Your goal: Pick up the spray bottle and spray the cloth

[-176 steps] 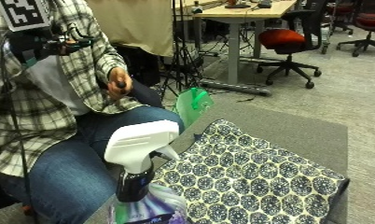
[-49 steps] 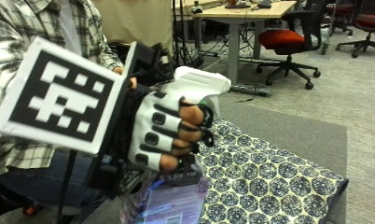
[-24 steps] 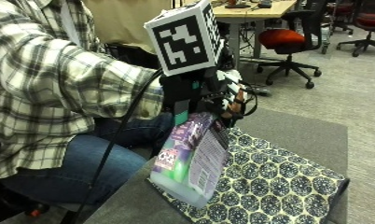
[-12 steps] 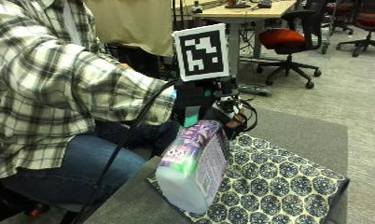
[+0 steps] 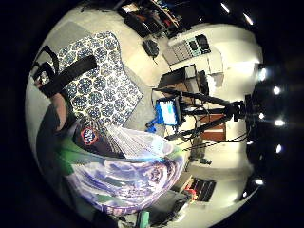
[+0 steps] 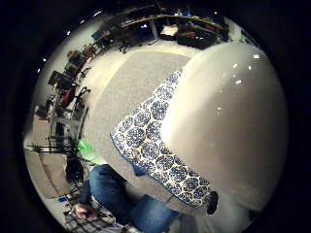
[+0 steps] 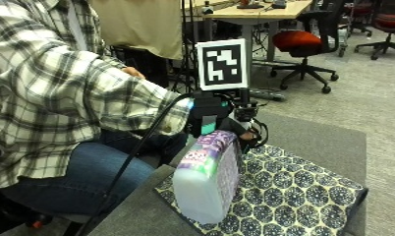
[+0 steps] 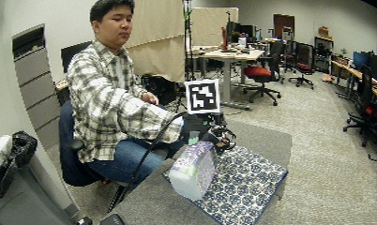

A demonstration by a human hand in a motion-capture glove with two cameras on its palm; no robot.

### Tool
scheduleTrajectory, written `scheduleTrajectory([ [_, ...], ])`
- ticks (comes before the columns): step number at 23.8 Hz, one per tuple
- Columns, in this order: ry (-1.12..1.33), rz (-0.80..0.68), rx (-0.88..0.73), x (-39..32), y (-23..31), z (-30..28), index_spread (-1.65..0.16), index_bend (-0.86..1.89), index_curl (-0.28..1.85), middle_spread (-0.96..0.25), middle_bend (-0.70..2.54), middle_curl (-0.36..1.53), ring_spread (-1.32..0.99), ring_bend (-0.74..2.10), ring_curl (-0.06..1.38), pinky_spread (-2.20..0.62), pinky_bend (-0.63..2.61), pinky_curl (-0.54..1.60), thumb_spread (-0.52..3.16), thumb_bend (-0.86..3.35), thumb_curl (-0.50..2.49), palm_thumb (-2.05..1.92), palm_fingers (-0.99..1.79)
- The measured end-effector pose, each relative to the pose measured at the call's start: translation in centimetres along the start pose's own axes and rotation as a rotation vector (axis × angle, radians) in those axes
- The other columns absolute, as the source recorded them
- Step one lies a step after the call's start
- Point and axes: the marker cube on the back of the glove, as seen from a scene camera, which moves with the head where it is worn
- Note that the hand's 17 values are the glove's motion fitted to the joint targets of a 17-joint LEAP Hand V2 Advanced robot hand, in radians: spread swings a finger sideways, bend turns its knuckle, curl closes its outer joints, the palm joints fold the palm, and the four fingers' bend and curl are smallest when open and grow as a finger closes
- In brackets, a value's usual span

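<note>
My gloved right hand point(image 7: 242, 129) grips the neck of the spray bottle point(image 7: 207, 183) and holds it up, tilted, with its pale base toward the outside camera and its purple label showing. The nozzle end is hidden behind the hand. Under and beyond the bottle, the navy and white patterned cloth point(image 7: 296, 196) lies flat on the grey table point(image 7: 315, 140). In the thumb side palm view the white spray head point(image 6: 228, 126) sits close against the palm, above the cloth point(image 6: 146, 141). The little finger side palm view shows the bottle's label point(image 5: 128, 175) and the cloth point(image 5: 95, 80). The wide outside view has the bottle point(image 8: 193, 171) over the cloth's near edge point(image 8: 245, 185).
The person sits at the table's left side, with the bare left hand point(image 7: 133, 73) by the lap. A red office chair point(image 7: 302, 39) and a desk point(image 7: 263, 10) stand on the carpet beyond the table. The cloth reaches the table's right edge point(image 7: 361, 191).
The hand took the standing bottle, lifted it off the table and tilted it. Over the last second the bottle has swung lower, with its base toward the camera.
</note>
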Motion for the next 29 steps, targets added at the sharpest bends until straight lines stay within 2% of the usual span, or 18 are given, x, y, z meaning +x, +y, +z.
scheduleTrajectory([
  [6, 0.044, -0.093, -0.021, -1.3, 0.3, 0.5, -0.27, 0.32, 0.56, -0.19, 0.53, 0.53, -0.2, 0.61, 0.49, -0.18, 0.39, 0.4, 0.16, -0.03, 0.79, 1.01, 1.3],
  [17, 0.051, -0.064, -0.02, -1.8, 0.5, 0.5, -0.27, 0.32, 0.56, -0.19, 0.53, 0.53, -0.2, 0.61, 0.49, -0.18, 0.39, 0.4, 0.16, -0.03, 0.8, 1.01, 1.3],
  [24, -0.122, 0.038, 0.037, -0.3, 0.6, -0.9, -0.27, 0.32, 0.56, -0.19, 0.53, 0.53, -0.2, 0.6, 0.49, -0.18, 0.39, 0.4, 0.16, -0.03, 0.8, 1.01, 1.3],
  [29, -0.402, 0.153, 0.104, 1.2, 0.6, -2.8, -0.27, 0.32, 0.56, -0.19, 0.53, 0.53, -0.2, 0.6, 0.49, -0.18, 0.39, 0.4, 0.16, -0.03, 0.8, 1.01, 1.3],
])
